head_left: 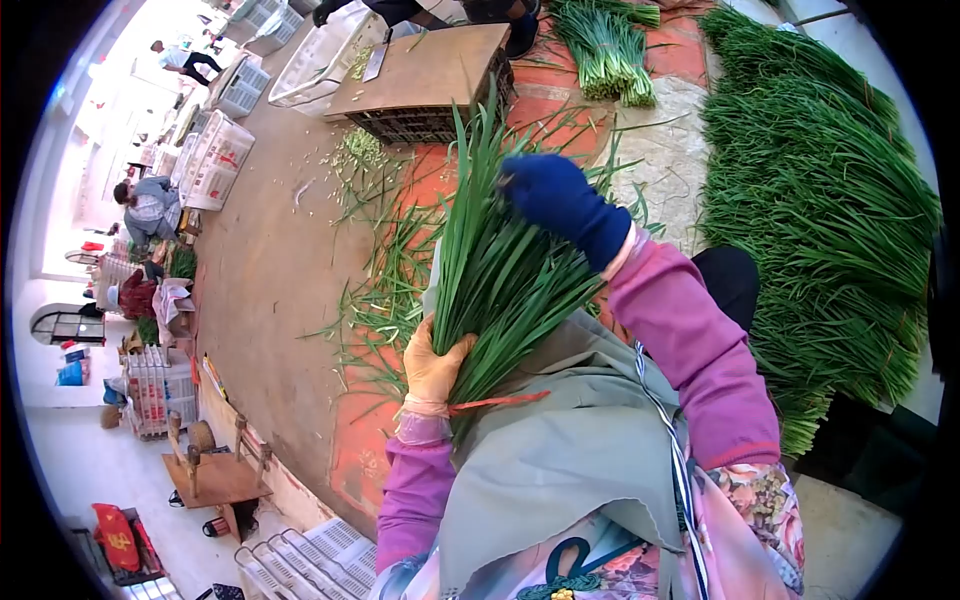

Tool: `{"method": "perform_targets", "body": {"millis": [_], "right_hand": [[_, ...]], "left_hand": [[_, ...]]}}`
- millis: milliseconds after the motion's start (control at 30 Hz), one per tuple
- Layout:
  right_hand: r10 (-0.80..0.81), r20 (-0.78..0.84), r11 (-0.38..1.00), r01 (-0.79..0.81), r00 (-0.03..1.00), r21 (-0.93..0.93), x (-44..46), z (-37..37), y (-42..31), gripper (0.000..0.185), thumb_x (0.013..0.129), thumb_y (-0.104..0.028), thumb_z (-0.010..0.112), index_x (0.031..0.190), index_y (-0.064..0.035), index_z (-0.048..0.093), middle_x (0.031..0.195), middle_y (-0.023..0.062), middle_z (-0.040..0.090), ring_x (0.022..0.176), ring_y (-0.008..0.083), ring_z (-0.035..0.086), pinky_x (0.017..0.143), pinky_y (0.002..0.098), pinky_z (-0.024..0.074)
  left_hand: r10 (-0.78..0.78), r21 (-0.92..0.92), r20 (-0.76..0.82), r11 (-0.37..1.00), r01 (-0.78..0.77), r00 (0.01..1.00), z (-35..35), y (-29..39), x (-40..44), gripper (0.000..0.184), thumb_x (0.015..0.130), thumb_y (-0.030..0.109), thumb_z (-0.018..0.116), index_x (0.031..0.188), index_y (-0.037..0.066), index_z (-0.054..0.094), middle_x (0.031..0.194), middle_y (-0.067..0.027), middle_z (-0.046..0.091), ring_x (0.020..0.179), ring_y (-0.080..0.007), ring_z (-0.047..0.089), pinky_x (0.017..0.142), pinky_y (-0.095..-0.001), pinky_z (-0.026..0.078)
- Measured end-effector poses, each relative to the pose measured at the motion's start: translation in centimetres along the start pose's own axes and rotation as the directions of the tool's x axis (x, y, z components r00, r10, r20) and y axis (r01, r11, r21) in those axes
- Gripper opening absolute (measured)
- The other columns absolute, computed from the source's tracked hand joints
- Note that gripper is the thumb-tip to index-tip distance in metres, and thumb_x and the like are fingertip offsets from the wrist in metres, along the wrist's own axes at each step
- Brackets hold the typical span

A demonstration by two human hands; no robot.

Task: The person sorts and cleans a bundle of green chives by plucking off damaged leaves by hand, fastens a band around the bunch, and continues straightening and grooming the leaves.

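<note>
A bunch of long green leaves [500, 270] lies slanting over the grey-green apron [560, 450]. Around its lower part wraps my left hand [434, 362], in a tan glove, with the thumb across the leaves. A thin red strip [500, 402] sticks out beside that wrist. My right hand [560, 200], in a dark blue glove, is at the upper right side of the bunch; its fingertips are dark and blurred against the leaves, so their grip is unclear. Loose cut leaves [395, 285] lie on the floor beyond the bunch.
A large pile of green stalks [820, 220] fills the right side. Ahead stand a wooden board on a black crate [430, 75], with a knife [377, 62], and a white tub [320, 65]. Tied bundles [610, 60] lie at the top. Co-workers [150, 210] and crates are at left.
</note>
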State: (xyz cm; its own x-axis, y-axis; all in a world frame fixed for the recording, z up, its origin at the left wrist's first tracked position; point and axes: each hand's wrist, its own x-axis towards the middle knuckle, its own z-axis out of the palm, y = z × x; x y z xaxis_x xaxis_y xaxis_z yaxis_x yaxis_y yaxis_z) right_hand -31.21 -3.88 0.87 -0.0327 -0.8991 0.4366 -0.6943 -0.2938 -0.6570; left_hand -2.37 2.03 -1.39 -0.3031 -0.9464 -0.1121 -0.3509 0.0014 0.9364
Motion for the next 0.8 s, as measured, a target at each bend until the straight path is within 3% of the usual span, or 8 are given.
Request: {"method": "perform_targets", "body": {"millis": [67, 300, 367, 467, 600, 667, 733, 800], "right_hand": [[0.4, 0.081, 0.632, -0.339, 0.913, 0.697, 0.1, -2.1, 1.4, 0.017, 0.083, -0.014, 0.049, 0.09, -0.0022, 0.06, 0.066, 0.004, 0.057, 0.053, 0.0114, 0.056, 0.046, 0.0265, 0.0466], [0.564, 0.053, 0.419, -0.34, 0.824, 0.842, -3.3, -7.2, 3.4, 0.028, 0.085, -0.027, 0.055, 0.095, -0.0013, 0.061, 0.063, 0.0064, 0.058, 0.047, 0.0163, 0.055, 0.047, 0.029, 0.0478], [0.106, -0.265, 0.986, -0.067, 0.958, 0.155, -3.3, -5.6, 2.5, 0.026, 0.084, -0.022, 0.058, 0.103, -0.0037, 0.059, 0.077, 0.0066, 0.064, 0.061, 0.0154, 0.061, 0.057, 0.0258, 0.0493], [-0.013, -0.058, 0.995, 0.007, 0.998, -0.101, -2.7, -4.9, -3.9, 0.045, 0.075, -0.023, 0.066, 0.118, -0.0224, 0.053, 0.081, 0.0081, 0.064, 0.063, 0.022, 0.062, 0.057, 0.0315, 0.0488], [-0.067, 0.11, 0.916, 0.105, 0.992, -0.387, -1.8, -0.8, -3.6, 0.034, 0.077, -0.023, 0.061, 0.11, -0.0167, 0.057, 0.077, 0.0124, 0.061, 0.059, 0.0273, 0.059, 0.053, 0.0364, 0.0467], [-0.232, -0.124, 0.972, 0.236, 0.965, 0.017, -1.3, 0.1, -1.2, 0.023, 0.079, -0.02, 0.058, 0.101, -0.0112, 0.06, 0.071, 0.0118, 0.061, 0.056, 0.0235, 0.059, 0.048, 0.0347, 0.045], [0.252, 0.006, 0.574, -0.155, 0.968, 0.804, -0.8, -2.6, -0.5, 0.016, 0.084, -0.019, 0.053, 0.092, -0.0072, 0.062, 0.065, 0.0072, 0.058, 0.05, 0.0157, 0.056, 0.042, 0.028, 0.0426], [0.435, -0.138, 0.621, -0.186, 0.89, 0.762, -0.2, -6.1, -0.1, 0.023, 0.09, -0.022, 0.048, 0.091, -0.0034, 0.061, 0.061, 0.0028, 0.054, 0.042, 0.0078, 0.048, 0.036, 0.0191, 0.0375]], "left_hand": [[-0.003, -0.011, -0.016, 1.0, 0.003, 1.0, 0.0, -0.3, 0.0, 0.044, 0.068, 0.003, 0.071, 0.109, -0.002, 0.054, 0.095, -0.0059, 0.064, 0.082, -0.0107, 0.058, 0.078, -0.0247, 0.046], [-0.03, -0.114, 0.001, 0.993, 0.03, 1.0, -0.5, -0.1, 0.1, 0.043, 0.068, 0.001, 0.071, 0.108, -0.004, 0.054, 0.092, -0.0079, 0.064, 0.08, -0.0122, 0.059, 0.076, -0.0255, 0.047], [-0.03, -0.105, 0.016, 0.994, 0.032, 0.999, -0.6, -0.2, 0.2, 0.043, 0.068, 0.001, 0.071, 0.107, -0.004, 0.054, 0.092, -0.0079, 0.064, 0.08, -0.0121, 0.059, 0.075, -0.0254, 0.047], [-0.037, -0.065, 0.041, 0.997, 0.039, 0.998, -0.8, 0.1, 0.1, 0.042, 0.068, 0.001, 0.071, 0.106, -0.004, 0.055, 0.091, -0.0073, 0.064, 0.079, -0.0118, 0.059, 0.076, -0.0253, 0.047], [-0.036, -0.037, 0.064, 0.999, 0.038, 0.997, -0.8, 0.6, -0.3, 0.041, 0.067, 0.001, 0.071, 0.105, -0.003, 0.055, 0.091, -0.0063, 0.063, 0.081, -0.0111, 0.057, 0.077, -0.025, 0.046], [0.004, -0.037, 0.065, 0.999, -0.002, 0.998, -1.1, 0.0, -0.5, 0.042, 0.067, 0.001, 0.071, 0.105, -0.003, 0.056, 0.092, -0.006, 0.063, 0.081, -0.0109, 0.057, 0.077, -0.0251, 0.046], [0.017, -0.026, 0.077, 1.0, -0.015, 0.997, -1.3, 0.1, -0.5, 0.042, 0.067, 0.0, 0.07, 0.106, -0.002, 0.055, 0.093, -0.0054, 0.063, 0.082, -0.0111, 0.057, 0.077, -0.0255, 0.046], [-0.005, -0.033, 0.09, 0.999, 0.008, 0.996, -1.4, 0.6, -0.8, 0.042, 0.067, 0.0, 0.07, 0.106, -0.002, 0.055, 0.093, -0.0054, 0.063, 0.082, -0.0115, 0.057, 0.078, -0.0255, 0.046]]}}
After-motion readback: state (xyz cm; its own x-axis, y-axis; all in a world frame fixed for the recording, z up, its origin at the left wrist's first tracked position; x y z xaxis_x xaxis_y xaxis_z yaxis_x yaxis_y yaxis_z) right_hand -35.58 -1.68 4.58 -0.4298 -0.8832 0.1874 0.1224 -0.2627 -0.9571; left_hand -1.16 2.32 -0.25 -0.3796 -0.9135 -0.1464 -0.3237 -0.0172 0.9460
